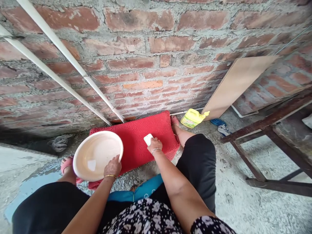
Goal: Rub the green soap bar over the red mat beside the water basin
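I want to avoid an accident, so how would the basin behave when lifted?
The basin will probably keep its shape, since its rim looks round and even. It looks thin-walled, so it may be light; whether it holds water is unclear. It might tip, because the left grip takes its rim at one side only.

Ahead of the left hand (112,166) and the right hand (155,144) rises a rough wall of red brick and grey mortar (129,66). Two slim white round pipes (57,41) slant down it, their lower ends ahead of the left hand; a crumpled grey-and-white bundle (59,143) lies farther left. Right of the right hand sit a bright yellow plastic jug (191,118), a tilted flat tan board (240,86) and a dark brown wooden frame (280,188).
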The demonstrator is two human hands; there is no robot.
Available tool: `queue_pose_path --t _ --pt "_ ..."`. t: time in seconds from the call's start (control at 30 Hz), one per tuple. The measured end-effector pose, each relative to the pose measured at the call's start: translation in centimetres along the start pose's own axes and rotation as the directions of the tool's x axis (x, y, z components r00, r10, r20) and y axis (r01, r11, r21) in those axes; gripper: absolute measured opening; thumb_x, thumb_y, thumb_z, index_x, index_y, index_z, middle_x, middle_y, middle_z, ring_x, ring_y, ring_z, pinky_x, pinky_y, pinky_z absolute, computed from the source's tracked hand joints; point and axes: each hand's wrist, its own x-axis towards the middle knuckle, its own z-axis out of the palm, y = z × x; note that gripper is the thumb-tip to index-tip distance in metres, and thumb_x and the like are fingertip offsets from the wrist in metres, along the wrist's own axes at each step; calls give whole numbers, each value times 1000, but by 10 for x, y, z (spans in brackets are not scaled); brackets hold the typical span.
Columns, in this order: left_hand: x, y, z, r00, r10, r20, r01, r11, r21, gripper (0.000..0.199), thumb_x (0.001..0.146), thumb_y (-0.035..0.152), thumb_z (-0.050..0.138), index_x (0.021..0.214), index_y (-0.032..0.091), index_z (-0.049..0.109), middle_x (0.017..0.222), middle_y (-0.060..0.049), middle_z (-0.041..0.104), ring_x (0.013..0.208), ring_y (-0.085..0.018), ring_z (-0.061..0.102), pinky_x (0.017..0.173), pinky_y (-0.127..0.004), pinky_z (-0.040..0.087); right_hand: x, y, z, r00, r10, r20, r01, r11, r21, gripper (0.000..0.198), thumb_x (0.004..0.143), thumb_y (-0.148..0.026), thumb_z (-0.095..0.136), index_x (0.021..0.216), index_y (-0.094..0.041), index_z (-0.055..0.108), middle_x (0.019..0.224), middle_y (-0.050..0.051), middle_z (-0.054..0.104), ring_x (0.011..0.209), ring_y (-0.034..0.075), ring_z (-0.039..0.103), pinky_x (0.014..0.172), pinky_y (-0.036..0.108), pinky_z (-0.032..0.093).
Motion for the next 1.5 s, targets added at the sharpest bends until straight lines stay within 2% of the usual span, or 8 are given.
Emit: queue_pose_path --t 0.13,0.4,0.7,0.9,1.03,1.13,1.23,1.5 --pt "3 -1 2 1000 -10 13 11 1000 -8 47 91 29 28 134 20 43 126 -12 57 109 -30 56 87 -46 45 1 24 -23 992 128 -9 -128 990 64 52 75 -33 59 124 -17 52 116 16 54 104 26 58 84 35 44" --pt "8 -1 4 989 -140 55 139 990 16 44 90 27 28 130 28 47 129 -12 57 112 -31 56 92 -58 38 -23 -43 9 968 -241 73 239 970 44 54 71 -34 65 121 -20 55 120 14 54 104 25 58 84 36 47" --pt "9 0 -7 977 -179 112 169 981 97 45 86 25 35 127 26 52 121 -15 62 110 -33 58 92 -58 36 1 -7 -22 998 22 61 -28 993 112 53 73 -36 63 123 -21 56 121 14 56 109 25 57 88 35 47" --pt "1 9 -13 971 -173 164 158 982 101 47 86 30 43 132 23 45 124 -15 59 113 -33 55 94 -57 35 -10 -35 7 973 -222 71 213 971 112 54 68 -35 67 119 -20 58 121 12 55 105 25 58 86 35 47" --pt "-21 28 -21 980 -186 -77 193 976 96 61 84 40 50 140 21 38 135 -19 46 119 -38 46 92 -56 36 -15 -27 17 976 -195 99 189 980 63 49 69 -35 67 115 -19 61 118 13 56 104 25 58 84 34 47" --pt "-35 51 -23 943 62 -326 -34 995 91 53 89 39 43 139 20 41 136 -18 42 123 -34 40 99 -49 32 -12 -12 10 993 -84 87 79 995 68 52 69 -35 68 117 -19 59 116 13 56 103 26 59 81 33 47" --pt "-38 76 -22 921 234 -310 -237 971 30 45 91 34 41 134 20 48 125 -14 50 114 -27 45 99 -40 34 -9 -6 3 996 -69 59 63 993 101 50 70 -39 67 116 -20 58 114 12 56 101 25 59 80 33 46" --pt "-14 71 -27 905 39 -423 -131 973 -191 36 90 26 42 123 16 52 116 -15 50 112 -26 45 99 -41 36 -3 -32 9 984 -178 7 175 974 147 41 72 -50 65 103 -25 58 106 5 54 93 20 58 75 29 43"
